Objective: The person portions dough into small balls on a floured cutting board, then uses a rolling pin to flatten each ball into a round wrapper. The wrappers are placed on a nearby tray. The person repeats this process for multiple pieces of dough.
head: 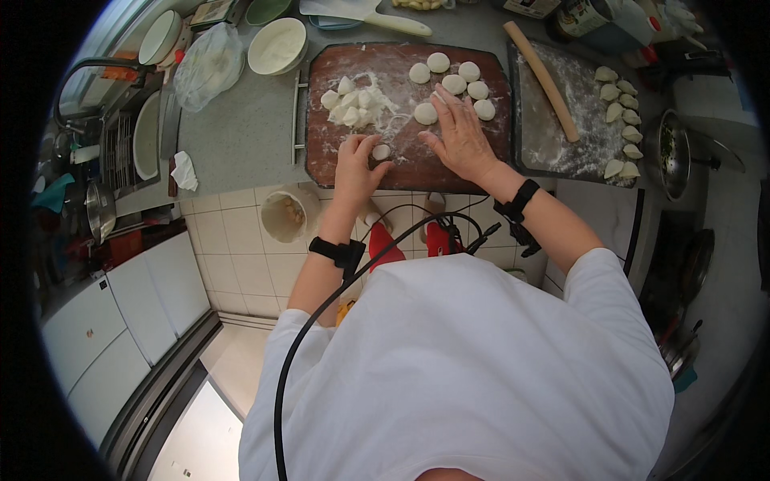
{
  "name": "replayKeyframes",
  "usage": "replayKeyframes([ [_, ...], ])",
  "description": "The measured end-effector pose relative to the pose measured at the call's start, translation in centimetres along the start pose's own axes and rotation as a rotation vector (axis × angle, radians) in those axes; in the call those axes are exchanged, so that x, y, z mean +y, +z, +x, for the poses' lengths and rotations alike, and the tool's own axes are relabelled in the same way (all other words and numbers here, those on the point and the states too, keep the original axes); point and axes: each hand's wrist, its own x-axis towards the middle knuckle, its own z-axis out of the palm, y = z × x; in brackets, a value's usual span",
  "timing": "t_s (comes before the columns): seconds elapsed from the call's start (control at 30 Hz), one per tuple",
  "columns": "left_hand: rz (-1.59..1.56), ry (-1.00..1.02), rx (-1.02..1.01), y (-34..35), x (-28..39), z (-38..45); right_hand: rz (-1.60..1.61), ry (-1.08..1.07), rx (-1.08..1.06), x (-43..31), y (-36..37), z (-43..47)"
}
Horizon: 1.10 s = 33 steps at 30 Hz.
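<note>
My left hand (356, 165) rests on the floured dark-red wooden board (361, 171). Its thumb and forefinger are apart, with a small round dough piece (381, 151) lying by them; whether they touch it I cannot tell. My right hand (462, 135) is spread low over the board, its fingertips partly covering a flattened dough round. Several more dough rounds (453, 84) lie around and beyond those fingers. Left of them, a cluster of uncut-looking dough lumps (355, 105) sits in loose flour.
A wooden rolling pin (544, 84) lies across a floured dark board (541, 147) on the right, where several folded dumplings (613, 112) line the edge. Beyond is a metal bowl (671, 153) of filling. A flour bowl (278, 47) and a cleaver (367, 15) stand at the back.
</note>
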Motion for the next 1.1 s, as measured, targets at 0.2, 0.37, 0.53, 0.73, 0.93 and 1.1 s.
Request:
replayKeyframes([
  [0.2, -0.009, 0.094, -0.015, 0.2, -0.4, 0.1, -0.022, -0.021, -0.004, -0.3, 0.2, 0.4],
  [0.37, -0.097, 0.056, -0.023, 0.8, -0.2, 0.0, 0.015, -0.062, 0.023, -1.4, 0.3, 1.4],
  [0.53, -0.379, -0.081, 0.194, -0.1, -1.2, -2.0, 0.153, -0.232, -0.165, -4.0, 1.5, 2.3],
  [0.73, -0.373, -0.247, 0.468, -3.8, -4.5, -4.2, 0.059, -0.69, -0.431, -6.4, 5.4, 5.1],
  [0.93, -0.383, -0.274, 0.503, -5.3, -5.8, -5.7, 0.002, -0.759, -0.482, -5.9, 7.4, 5.6],
  [1.1, -0.406, -0.277, 0.502, -5.4, -6.2, -5.8, 0.02, -0.748, -0.511, -5.3, 7.8, 5.4],
])
